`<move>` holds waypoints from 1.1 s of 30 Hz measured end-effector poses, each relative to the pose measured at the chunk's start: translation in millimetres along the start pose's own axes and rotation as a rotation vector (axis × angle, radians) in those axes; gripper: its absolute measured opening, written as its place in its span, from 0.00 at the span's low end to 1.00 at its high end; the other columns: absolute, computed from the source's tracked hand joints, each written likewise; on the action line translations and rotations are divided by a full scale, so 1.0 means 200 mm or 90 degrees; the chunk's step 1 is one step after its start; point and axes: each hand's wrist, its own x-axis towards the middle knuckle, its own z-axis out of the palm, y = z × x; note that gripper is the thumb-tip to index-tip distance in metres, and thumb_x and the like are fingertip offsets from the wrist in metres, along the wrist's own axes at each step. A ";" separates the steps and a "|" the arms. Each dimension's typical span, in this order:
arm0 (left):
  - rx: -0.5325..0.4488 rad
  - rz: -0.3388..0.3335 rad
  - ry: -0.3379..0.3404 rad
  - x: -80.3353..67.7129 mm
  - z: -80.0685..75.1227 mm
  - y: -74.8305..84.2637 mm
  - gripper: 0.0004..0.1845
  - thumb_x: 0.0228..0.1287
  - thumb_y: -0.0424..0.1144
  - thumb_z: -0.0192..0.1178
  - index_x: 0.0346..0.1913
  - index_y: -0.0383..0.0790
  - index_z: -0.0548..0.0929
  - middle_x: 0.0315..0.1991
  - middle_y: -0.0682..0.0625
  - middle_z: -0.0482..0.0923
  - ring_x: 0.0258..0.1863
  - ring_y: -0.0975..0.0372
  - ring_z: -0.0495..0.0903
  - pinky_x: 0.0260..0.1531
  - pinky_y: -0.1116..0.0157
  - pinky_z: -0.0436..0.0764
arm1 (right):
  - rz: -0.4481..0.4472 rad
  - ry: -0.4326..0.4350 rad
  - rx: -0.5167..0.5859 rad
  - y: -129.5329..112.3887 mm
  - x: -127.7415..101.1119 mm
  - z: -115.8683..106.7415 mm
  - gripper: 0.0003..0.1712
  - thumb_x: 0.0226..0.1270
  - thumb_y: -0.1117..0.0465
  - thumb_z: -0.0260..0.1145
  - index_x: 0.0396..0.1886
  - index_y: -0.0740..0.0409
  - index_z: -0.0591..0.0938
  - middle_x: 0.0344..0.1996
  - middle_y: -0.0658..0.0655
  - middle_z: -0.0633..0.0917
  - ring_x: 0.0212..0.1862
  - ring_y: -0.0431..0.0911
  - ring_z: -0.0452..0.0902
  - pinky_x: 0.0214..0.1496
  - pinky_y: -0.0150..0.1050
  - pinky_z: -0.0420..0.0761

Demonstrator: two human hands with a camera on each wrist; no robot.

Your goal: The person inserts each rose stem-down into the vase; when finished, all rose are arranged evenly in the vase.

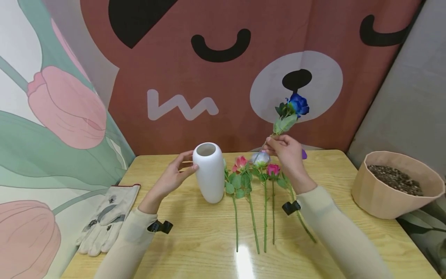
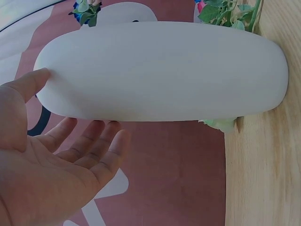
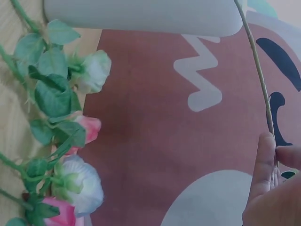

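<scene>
The head view is evenly bright, with white glare on the table (image 1: 195,244) near the bottom edge and a faint, soft shadow beside the vase (image 1: 210,176). Wide-angle stretching distorts the pot (image 1: 379,199) at right. The left wrist view looks dimmer; the right, hazy, its flowers (image 3: 83,186) slightly soft.

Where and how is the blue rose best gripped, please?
Probably pinch the blue rose by its thin stem just below the leaves, from the right, as the right hand does: the bare stem slants down leftward, away from that hand.
</scene>
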 end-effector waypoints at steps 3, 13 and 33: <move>-0.002 0.003 -0.001 0.00 0.00 0.00 0.31 0.71 0.52 0.60 0.74 0.55 0.63 0.68 0.43 0.68 0.68 0.43 0.70 0.59 0.41 0.77 | -0.009 0.004 0.012 -0.01 0.01 0.02 0.18 0.67 0.57 0.70 0.47 0.65 0.78 0.28 0.52 0.89 0.31 0.42 0.89 0.40 0.36 0.88; -0.002 0.005 -0.002 0.00 0.00 -0.01 0.32 0.71 0.52 0.60 0.74 0.56 0.63 0.68 0.43 0.68 0.68 0.41 0.69 0.59 0.41 0.76 | -0.030 0.009 0.040 -0.05 0.02 0.09 0.19 0.65 0.56 0.72 0.47 0.63 0.79 0.29 0.51 0.89 0.31 0.40 0.88 0.36 0.34 0.87; 0.001 0.001 0.000 0.00 0.00 -0.01 0.31 0.71 0.53 0.60 0.73 0.56 0.64 0.68 0.44 0.68 0.68 0.42 0.70 0.60 0.40 0.76 | -0.062 0.053 0.117 -0.11 0.08 0.21 0.16 0.62 0.60 0.73 0.44 0.65 0.81 0.28 0.54 0.88 0.30 0.43 0.88 0.38 0.34 0.87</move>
